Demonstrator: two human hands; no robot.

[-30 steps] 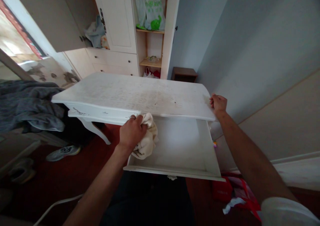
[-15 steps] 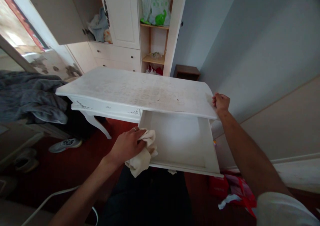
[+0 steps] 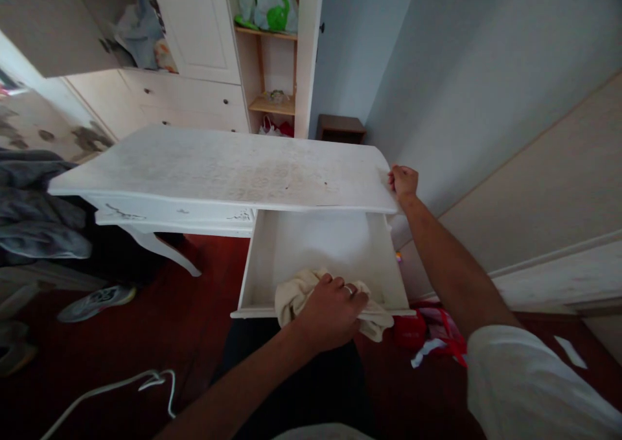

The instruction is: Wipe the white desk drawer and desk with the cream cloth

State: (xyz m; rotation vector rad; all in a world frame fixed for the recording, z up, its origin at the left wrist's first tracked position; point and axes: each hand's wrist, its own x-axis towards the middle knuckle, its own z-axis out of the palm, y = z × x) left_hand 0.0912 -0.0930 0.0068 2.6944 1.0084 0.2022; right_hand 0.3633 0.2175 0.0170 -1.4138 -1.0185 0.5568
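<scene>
White desk (image 3: 194,161), top stained, right drawer (image 3: 325,236) pulled out. Left hand (image 3: 333,312) grips cream cloth (image 3: 292,293) over drawer's front edge; wiping seems in hand. Right hand (image 3: 404,181) curled at desk's right end, grasp unclear. Next stroke probably calls for cloth pressed evenly along edge.

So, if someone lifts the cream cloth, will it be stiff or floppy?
The cream cloth is probably floppy: it bunches under the left hand and droops over the drawer front. Its loose folds suggest thin fabric, so it may be light.
</scene>
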